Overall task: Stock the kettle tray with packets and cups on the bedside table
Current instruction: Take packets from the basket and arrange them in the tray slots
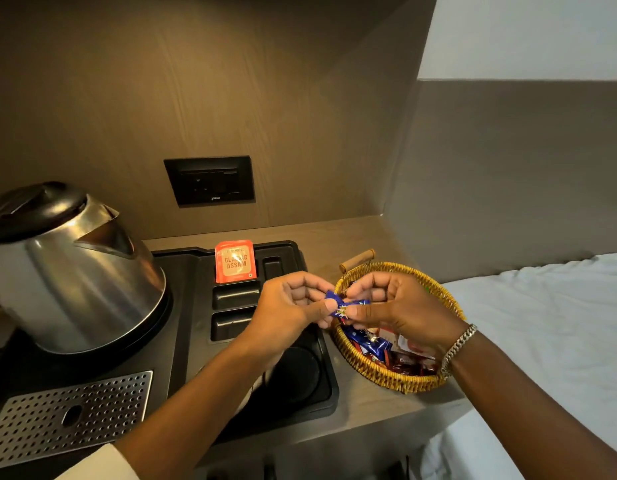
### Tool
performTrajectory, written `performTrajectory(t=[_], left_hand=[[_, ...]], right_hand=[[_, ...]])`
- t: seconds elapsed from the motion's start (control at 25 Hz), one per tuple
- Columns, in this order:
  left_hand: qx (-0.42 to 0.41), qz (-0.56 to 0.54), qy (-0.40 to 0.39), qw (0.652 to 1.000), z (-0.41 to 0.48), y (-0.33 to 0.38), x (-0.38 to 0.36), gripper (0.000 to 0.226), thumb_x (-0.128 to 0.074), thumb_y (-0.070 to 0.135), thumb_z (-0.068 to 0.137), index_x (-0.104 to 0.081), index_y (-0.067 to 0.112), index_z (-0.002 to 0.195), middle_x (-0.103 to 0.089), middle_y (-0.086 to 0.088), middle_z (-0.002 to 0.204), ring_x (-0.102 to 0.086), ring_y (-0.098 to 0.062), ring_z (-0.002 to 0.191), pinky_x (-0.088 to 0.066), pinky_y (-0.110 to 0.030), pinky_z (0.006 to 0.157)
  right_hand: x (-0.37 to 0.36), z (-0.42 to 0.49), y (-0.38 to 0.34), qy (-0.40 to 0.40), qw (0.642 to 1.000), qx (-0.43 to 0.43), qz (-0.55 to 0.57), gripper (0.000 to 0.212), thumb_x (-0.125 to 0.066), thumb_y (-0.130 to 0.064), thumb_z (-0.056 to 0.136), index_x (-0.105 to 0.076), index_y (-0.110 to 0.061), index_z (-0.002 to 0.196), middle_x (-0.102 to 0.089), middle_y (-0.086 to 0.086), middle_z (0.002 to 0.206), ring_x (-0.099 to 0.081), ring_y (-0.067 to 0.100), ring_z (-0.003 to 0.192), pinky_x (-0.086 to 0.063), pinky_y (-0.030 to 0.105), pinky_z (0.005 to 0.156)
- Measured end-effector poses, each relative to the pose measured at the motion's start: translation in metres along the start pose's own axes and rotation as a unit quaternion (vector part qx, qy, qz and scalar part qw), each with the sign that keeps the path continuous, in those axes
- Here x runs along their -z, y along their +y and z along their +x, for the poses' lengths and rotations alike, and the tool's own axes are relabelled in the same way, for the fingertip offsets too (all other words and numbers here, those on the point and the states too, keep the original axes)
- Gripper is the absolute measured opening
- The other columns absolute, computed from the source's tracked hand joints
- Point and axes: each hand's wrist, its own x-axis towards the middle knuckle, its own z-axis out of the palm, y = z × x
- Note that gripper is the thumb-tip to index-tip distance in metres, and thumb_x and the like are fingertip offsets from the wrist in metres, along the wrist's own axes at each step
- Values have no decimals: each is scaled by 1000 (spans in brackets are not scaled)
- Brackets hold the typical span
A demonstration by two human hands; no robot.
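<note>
On the bedside table [362, 237], far left, a steel kettle [68, 271] stood on the black kettle tray [321, 393], a perforated drip grate [68, 417] in front of it. An orange Classic Assam tea packet [235, 260] stood upright in the tray's rear slot. Left hand [293, 303] and right hand [397, 306] both pinched one small blue packet [343, 306] between thumb and fingertips, above the near rim of a wicker basket [386, 374]. More packets lay inside the basket, just beside the tray.

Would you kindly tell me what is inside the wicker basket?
The wicker basket holds loose packets: blue ones, and dark red ones. The right hand covers its far half, so anything there is hidden.
</note>
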Motion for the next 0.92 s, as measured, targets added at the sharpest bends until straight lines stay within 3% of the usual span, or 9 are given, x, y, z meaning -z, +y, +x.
performTrajectory(t=[0.16,0.32,0.4,0.48,0.56,0.76,0.84,0.92], left_hand=[[28,-118,50,991,-12,-3,13,12,-71,6,77,-68,9,89,-71,-17,80,-66,-24,68,-55,-29,59],[34,-10,153,988,-19,-11,16,7,-65,4,84,-64,7,90,-70,-9,70,-64,-20,64,-54,-29,57],[51,16,174,983,-24,-14,23,6,-64,2,85,-63,5,91,-69,-11,71,-64,-21,64,-53,-30,57],[70,7,167,983,-27,-15,29,6,-61,0,87,-61,3,92,-70,-15,77,-69,-25,69,-55,-32,60],[83,-12,166,983,-30,-15,31,6,-60,-1,87,-60,2,92,-71,-17,81,-72,-27,73,-58,-35,63],[51,50,249,966,-35,-19,47,9,-63,4,86,-59,9,91,-71,-16,77,-72,-28,70,-57,-41,62],[29,130,291,947,-34,-21,57,17,-61,0,84,-58,15,89,-69,-13,67,-70,-27,64,-57,-40,61],[16,211,318,924,-34,-22,63,20,-61,2,80,-60,21,84,-68,-7,62,-66,-22,60,-53,-32,58]], right_hand=[[-22,7,0,32,999,15,24,42,-84,-2,62,-66,-7,99,-78,18,90,-76,30,85,-61,29,62],[-13,5,0,158,979,38,-126,21,-80,-7,75,-71,-13,93,-76,16,81,-75,17,75,-57,19,56],[-3,0,6,165,935,-4,-314,16,-82,-15,74,-71,-17,86,-73,5,74,-72,19,75,-55,20,56],[-6,-3,17,126,861,-61,-488,21,-83,-30,73,-70,-20,85,-66,-7,79,-65,14,82,-53,24,64],[-15,-1,23,117,832,-76,-537,22,-80,-39,74,-69,-21,79,-68,-7,82,-63,12,86,-56,30,70],[-17,-3,13,147,846,-54,-510,16,-78,-29,77,-66,-22,72,-68,-5,74,-66,14,80,-58,34,70],[-26,-1,-1,182,875,25,-449,16,-81,-23,75,-65,-22,75,-68,-5,70,-66,9,69,-57,28,61],[-49,9,-17,165,906,103,-377,19,-84,-20,71,-66,-22,77,-68,-3,67,-60,3,57,-51,17,53]])
